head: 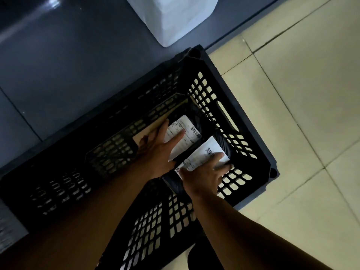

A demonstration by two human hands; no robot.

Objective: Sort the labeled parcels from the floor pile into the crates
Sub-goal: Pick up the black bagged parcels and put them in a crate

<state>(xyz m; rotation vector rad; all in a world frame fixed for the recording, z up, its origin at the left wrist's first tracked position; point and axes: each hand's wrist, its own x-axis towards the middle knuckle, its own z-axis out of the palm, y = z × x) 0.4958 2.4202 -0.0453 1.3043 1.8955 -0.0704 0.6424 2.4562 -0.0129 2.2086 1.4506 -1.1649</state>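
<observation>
The left hand [157,147] lies flat, fingers straight, on top of the far black bag parcel with a white label [185,131]. The right hand [202,176] lies with its fingers spread out flat on the near black bag parcel with a white label [204,156]. Neither hand looks wrapped around anything. They seem to be pressing the two parcels down into place.

What could go wrong? The bags look soft and slippery. I think a push to one side could make one bag slide over the other and hide its label. The near parcel also leans on the crate's long near wall, so it might tip up on its edge when the right hand lets go.

Both parcels are right under the hands, side by side and touching. They sit inside the black plastic crate with holes in its walls [247,133], at the end wall that has a handle hole. A flat brown cardboard piece [155,123] lies beside the far parcel, partly under the left hand.

The crate sits on the floor, half on the cream tile floor [292,94] and half on the dark grey floor [58,65]. A big white sack [171,20] stands just past the crate's far corner. I cannot see the floor pile from here.
</observation>
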